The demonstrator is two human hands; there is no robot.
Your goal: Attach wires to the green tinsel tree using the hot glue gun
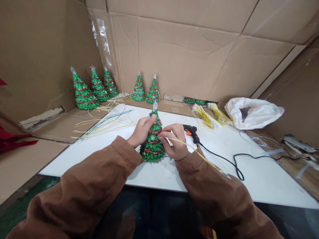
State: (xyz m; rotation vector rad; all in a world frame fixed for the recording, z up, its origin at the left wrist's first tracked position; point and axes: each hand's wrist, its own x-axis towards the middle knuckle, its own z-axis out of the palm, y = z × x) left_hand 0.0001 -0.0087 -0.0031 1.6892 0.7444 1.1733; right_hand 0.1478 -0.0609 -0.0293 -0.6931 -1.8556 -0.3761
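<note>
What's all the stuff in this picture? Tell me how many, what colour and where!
Cardboard walls: three, brown, left, back, right
Board: one, white, under the work
Held Christmas tree: one, green-red, front centre
Other Christmas trees: five, green-red, back left and middle
Tree parts: count unclear, green-red, back wall gap
Held wire: count unclear, yellow-white, right of centre
Loose wires: many, yellow, white, green, left
Wire bundles: two, yellow-white, back right
Glue gun: one, black-orange, right of centre
Plastic bag: one, white, far right
Cloth: count unclear, red, left edge
Left hand: one, bare, gripping the tree
Right hand: one, bare, pinching wire by the tree
Sleeves: two, brown, bottom left and right
</note>
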